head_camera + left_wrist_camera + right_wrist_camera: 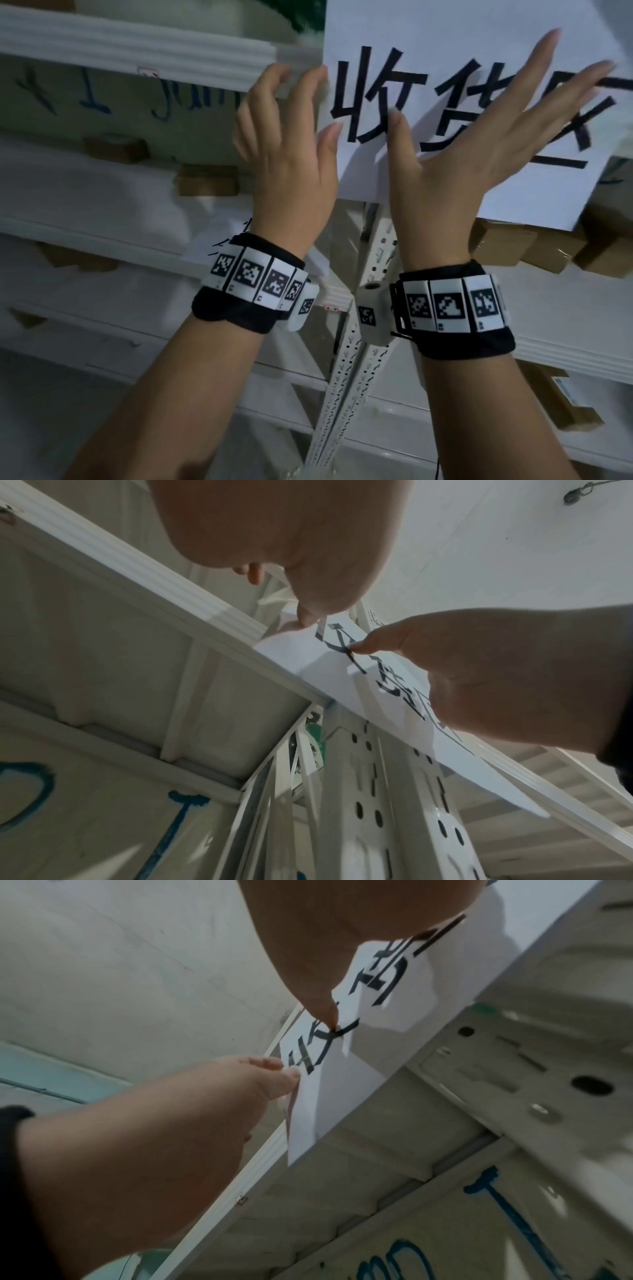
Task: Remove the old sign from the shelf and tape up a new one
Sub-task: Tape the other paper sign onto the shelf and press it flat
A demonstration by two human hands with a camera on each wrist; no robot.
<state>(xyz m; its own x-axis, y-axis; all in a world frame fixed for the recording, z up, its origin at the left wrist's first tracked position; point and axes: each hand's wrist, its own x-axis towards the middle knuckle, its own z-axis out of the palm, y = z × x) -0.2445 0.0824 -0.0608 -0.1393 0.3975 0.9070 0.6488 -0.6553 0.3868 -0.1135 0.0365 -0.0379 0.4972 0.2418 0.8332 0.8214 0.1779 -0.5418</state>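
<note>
A white paper sign (428, 31) with large black characters lies against the white shelf beam (137, 44). My right hand (462, 154) is spread flat on the sign's face, its fingers straight and its thumb pressing on the first character. My left hand (294, 137) sits at the sign's left edge, with curved fingers. Its index fingertip and thumb tip touch that edge from the front. The left wrist view shows my left fingertips (304, 618) on the sign's (308, 653) corner. In the right wrist view the sign (342, 1085) hangs below the beam. I cannot make out any tape.
A perforated white upright post (359, 370) runs down between my wrists. Cardboard boxes (507, 246) sit on the shelf below the sign, with more (205, 180) to the left. A pale panel with blue handwriting (102, 99) stands behind the beam on the left.
</note>
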